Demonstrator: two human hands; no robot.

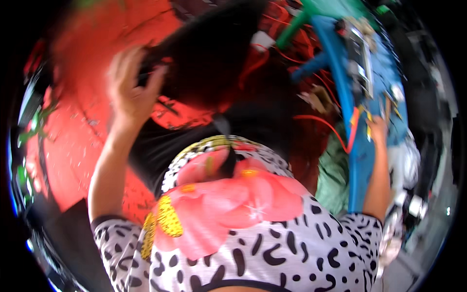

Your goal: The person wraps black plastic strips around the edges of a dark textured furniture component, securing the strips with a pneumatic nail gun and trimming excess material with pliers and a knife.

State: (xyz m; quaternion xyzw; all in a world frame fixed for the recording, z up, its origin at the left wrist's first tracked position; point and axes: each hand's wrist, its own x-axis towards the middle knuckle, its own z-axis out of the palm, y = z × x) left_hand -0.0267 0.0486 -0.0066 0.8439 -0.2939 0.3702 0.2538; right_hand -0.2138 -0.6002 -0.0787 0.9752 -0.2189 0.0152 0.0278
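My left hand (132, 90) is raised at the left, blurred by motion, its thumb and fingers curved apart at the edge of a large dark object (209, 53). That object is too dark to identify, and whether the hand grips it does not show. On the right, my right hand (377, 130) reaches over a blue bench (361, 182). Its fingers close at a small yellow-handled tool (369, 127), whose kind is unclear. Just beyond lie other hand tools and a long metal tool (364, 63) on the bench.
A red floor (73, 146) with dark scraps spreads at the left. An orange-red hose (321, 119) winds beside the bench. Green stool-like furniture (335, 7) stands at the far right. A green sack (333, 170) lies beside the bench, with a small open carton (321, 100) farther off.
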